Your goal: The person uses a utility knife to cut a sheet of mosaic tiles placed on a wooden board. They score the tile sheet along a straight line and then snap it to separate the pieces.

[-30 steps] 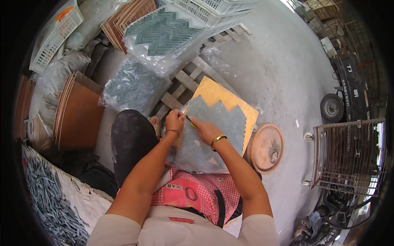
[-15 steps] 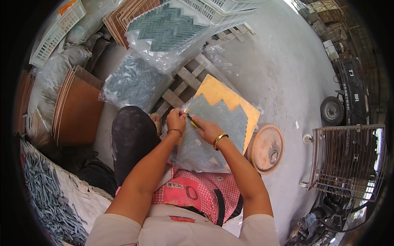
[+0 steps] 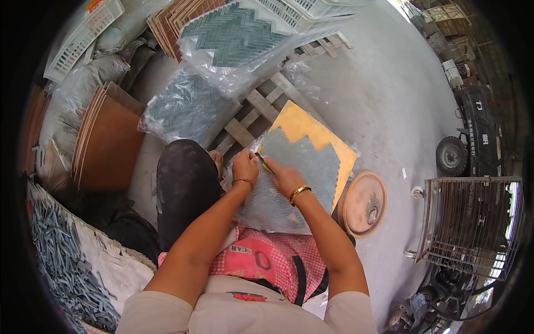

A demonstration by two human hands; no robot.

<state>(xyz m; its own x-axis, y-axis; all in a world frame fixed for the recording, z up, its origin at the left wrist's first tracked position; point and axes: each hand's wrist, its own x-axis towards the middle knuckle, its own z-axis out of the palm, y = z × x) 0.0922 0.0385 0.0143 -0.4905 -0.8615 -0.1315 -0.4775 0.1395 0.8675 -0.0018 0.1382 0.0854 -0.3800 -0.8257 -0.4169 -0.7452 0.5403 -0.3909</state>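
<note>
A mesh-backed mosaic sheet [image 3: 300, 172], grey with a zigzag far edge, lies over a yellow board [image 3: 297, 119] in front of me. At the sheet's left edge, my left hand [image 3: 245, 167] is closed with fingers pinched together; they seem to grip the edge, though the fingertips are partly hidden. My right hand [image 3: 285, 179] rests over the sheet, wrapped round a slim yellow-and-black utility knife [image 3: 263, 163]. Its dark tip points up-left and meets the left fingers at the edge. Clear plastic shows under the sheet's near end.
Herringbone tile sheets [image 3: 236, 33] in plastic are stacked beyond a wooden pallet [image 3: 261, 106]. Brown boards [image 3: 108, 136] stand at the left. A round orange lid [image 3: 362, 201] sits right of the sheet. Loose tile strips [image 3: 67, 261] fill the lower left. A metal cart [image 3: 470, 225] stands at the right.
The whole view has shifted slightly. My left hand has turned a little, and the knife tip still sits beside its fingers at the sheet's edge.
</note>
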